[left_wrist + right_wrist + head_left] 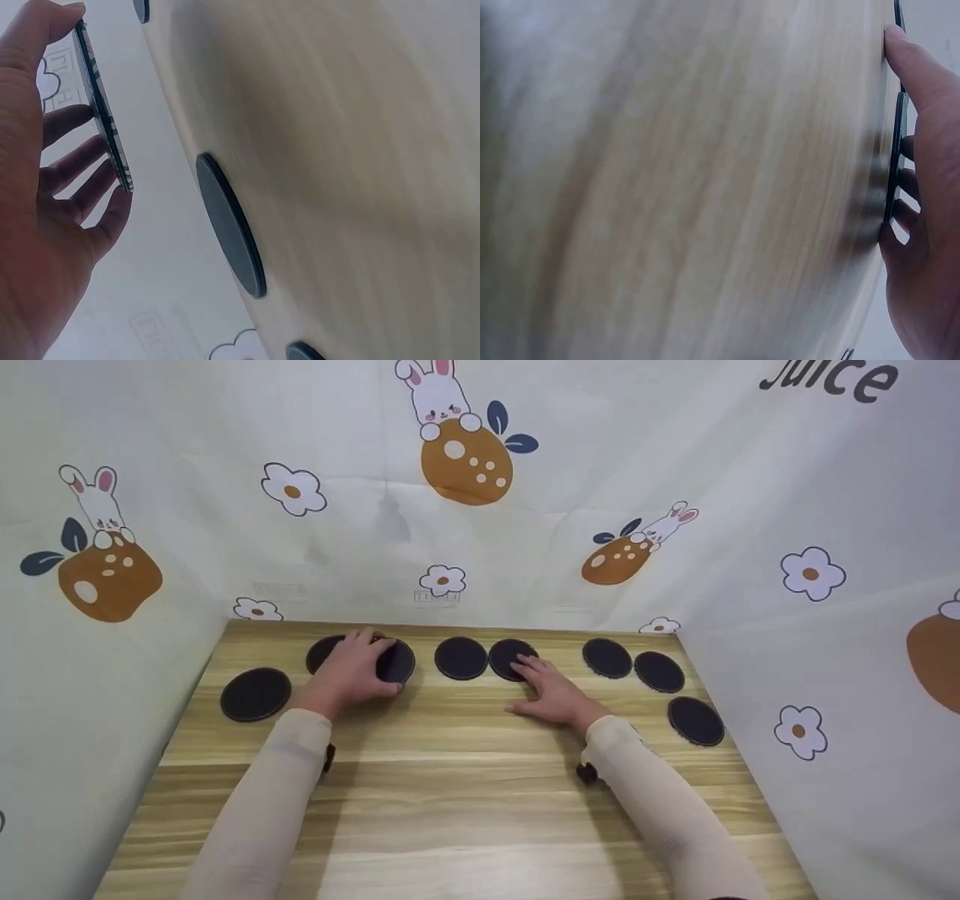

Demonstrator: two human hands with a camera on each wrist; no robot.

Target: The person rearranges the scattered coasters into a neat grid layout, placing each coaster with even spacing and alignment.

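Observation:
My left hand (352,667) grips a round black disc (395,662) by its rim. In the left wrist view, the left hand (45,187) pinches this disc (107,112) between thumb and fingertips, tilted and off the wooden surface. The right hand (555,697) has its fingertips on the right part of another black disc (510,658), its thumb spread away on the wood. Seen from the right wrist, the disc (895,161) lies flat beneath the fingers of the right hand (934,195), the thumb apart from it.
Further black discs lie on the wooden table (450,780): one (461,658) between the hands, one (321,651) partly behind the left hand, one (256,694) at far left, and three at right (607,658). Printed cloth walls (360,547) border the back and sides.

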